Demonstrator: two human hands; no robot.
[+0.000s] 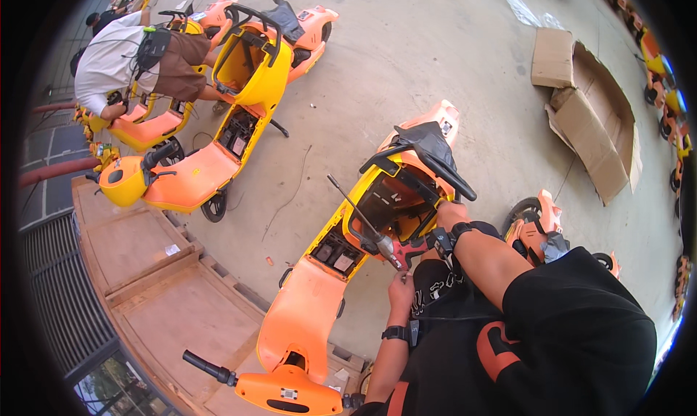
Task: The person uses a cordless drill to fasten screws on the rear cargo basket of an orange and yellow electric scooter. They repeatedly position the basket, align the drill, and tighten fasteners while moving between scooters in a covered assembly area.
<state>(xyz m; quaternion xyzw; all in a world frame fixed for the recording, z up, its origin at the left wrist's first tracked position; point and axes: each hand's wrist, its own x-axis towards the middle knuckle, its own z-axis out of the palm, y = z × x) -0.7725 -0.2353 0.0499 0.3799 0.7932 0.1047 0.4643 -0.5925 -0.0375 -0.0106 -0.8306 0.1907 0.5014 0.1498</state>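
An orange-and-yellow scooter [305, 307] stands before me, its storage bucket [385, 198] uncovered under a black grab rail [443, 170]. A red-and-black cordless drill [396, 252] with a long thin bit tilts across the near side of the bucket, the bit pointing up and left. My left hand [401, 291] is closed at the drill's rear end. By the bucket's right rim, below the rail, my right hand [451, 213] is closed; its fingertips are hidden, so what it grips cannot be made out. Ahead of the bucket, an open compartment [337, 252] shows dark parts.
Another opened scooter [243, 104] stands at the far left, where a person in a white shirt [120, 56] bends over. Wooden crates [181, 321] line the left. An open cardboard box [592, 115] lies at the far right. More scooter parts [534, 227] stand close on my right.
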